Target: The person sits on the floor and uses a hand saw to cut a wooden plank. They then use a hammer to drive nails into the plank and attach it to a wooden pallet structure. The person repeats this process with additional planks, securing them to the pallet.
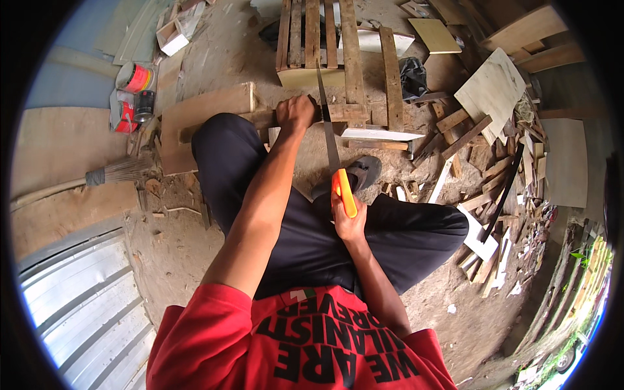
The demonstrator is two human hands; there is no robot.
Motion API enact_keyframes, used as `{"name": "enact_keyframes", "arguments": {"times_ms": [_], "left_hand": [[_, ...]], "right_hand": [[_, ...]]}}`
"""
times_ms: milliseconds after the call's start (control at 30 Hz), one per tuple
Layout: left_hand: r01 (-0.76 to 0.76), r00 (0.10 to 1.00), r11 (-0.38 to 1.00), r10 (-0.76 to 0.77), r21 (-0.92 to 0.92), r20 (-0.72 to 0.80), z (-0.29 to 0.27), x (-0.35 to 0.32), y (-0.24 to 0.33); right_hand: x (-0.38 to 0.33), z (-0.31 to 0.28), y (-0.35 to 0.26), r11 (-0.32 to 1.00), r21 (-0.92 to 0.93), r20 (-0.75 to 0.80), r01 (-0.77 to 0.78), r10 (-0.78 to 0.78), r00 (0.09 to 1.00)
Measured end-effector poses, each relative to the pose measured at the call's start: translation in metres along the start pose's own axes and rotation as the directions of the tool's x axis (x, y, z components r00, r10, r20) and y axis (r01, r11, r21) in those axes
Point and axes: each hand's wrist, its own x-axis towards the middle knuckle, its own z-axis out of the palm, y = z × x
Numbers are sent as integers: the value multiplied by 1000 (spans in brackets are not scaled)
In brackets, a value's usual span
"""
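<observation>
My right hand (350,223) is closed round the orange handle of a handsaw (330,140), low in front of my lap. The dark blade points away from me and crosses a wooden plank (263,119) that lies sideways above my knees. Just left of the blade, my left hand (296,112) grips that plank, its fingers wrapped over the wood. How deep the blade sits in the plank I cannot tell. Beyond, several long wooden slats (312,36) lie over a pale wooden block (312,78). A sandalled foot (364,172) shows beneath the saw.
On the left stand paint cans (134,77), with a broom (120,171) below them. Scrap wood (494,188) is heaped at the right, near a pale board (491,91). A black plastic bag (412,77) lies right of the slats. Corrugated metal sheeting (91,312) fills the lower left.
</observation>
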Motion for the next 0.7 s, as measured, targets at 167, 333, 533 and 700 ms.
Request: {"name": "enact_keyframes", "arguments": {"times_ms": [167, 333, 533, 700], "left_hand": [[0, 999, 1000, -1, -21, -44, 8, 1, -10], [12, 997, 999, -15, 50, 72, 3, 1, -2], [-5, 1000, 1000, 5, -13, -6, -2, 0, -1], [-7, 999, 1000, 6, -16, -33, -2, 0, -1]], "right_hand": [[-15, -2, 2, 981, -59, 15, 183, -182, 983], [-19, -11, 15, 999, 28, 13, 35, -36, 999], [21, 0, 13, 999, -16, 3, 39, -39, 999], [-5, -6, 19, 999, -15, 2, 46, -46, 999]]}}
